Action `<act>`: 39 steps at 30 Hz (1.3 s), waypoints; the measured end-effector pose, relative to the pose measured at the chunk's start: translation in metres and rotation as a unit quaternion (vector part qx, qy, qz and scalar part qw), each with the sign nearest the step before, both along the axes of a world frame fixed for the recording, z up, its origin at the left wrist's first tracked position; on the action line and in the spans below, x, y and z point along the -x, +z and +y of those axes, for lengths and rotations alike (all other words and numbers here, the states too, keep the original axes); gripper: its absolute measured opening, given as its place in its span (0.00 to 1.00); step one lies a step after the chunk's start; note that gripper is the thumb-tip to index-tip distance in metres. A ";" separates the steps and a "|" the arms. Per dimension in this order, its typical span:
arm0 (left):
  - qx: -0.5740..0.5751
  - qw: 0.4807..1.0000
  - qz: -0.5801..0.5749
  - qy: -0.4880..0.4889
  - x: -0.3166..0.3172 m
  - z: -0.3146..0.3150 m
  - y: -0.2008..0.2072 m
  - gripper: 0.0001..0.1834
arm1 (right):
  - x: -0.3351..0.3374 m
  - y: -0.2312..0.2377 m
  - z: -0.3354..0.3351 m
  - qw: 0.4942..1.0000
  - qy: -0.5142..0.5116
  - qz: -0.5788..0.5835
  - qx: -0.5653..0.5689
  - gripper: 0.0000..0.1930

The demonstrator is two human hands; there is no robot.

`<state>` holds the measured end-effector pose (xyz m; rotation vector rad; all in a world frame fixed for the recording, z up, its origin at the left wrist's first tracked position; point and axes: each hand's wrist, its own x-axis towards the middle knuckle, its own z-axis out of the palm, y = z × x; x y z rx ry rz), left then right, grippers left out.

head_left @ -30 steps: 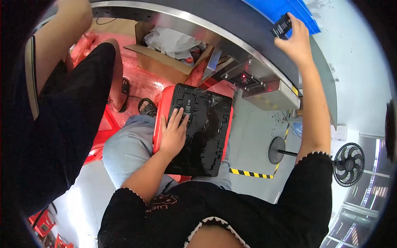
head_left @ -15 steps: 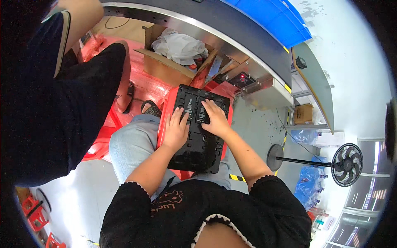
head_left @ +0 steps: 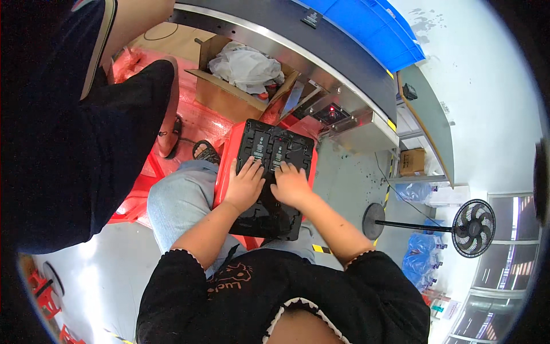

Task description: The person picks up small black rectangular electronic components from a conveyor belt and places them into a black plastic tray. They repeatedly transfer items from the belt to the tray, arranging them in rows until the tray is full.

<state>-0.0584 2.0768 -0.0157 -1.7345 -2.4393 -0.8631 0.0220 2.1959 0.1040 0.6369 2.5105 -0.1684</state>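
In front of me a black moulded tray (head_left: 269, 221) lies on a red stool (head_left: 229, 150). Flat black rectangular pieces with pale print, a left one (head_left: 260, 143) and a right one (head_left: 279, 147), are set side by side in its upper half. My left hand (head_left: 245, 183) rests on the tray's left side, fingers stretched and pointing away from me, the fingertips at the lower end of the left piece. Beside it, my right hand (head_left: 290, 186) lies with slightly bent fingers at the lower end of the right piece, thumb apart. Neither hand lifts anything.
Beyond the tray runs a dark conveyor belt (head_left: 349, 69) carrying a small black piece (head_left: 311, 18) and a blue crate (head_left: 372, 31). An open carton (head_left: 226, 97) with white plastic stands below it. A person (head_left: 57, 160) is close on the left; a black fan (head_left: 473, 228) stands right.
My right hand has drawn back toward me, uncovering more of the right piece. My left hand has slid slightly nearer too. The small black piece on the belt has come further into view.
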 end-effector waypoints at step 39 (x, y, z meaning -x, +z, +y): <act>0.150 0.986 -0.016 -0.065 0.003 0.079 0.043 0.20 | -0.054 -0.022 0.100 0.962 0.008 0.261 0.074 0.52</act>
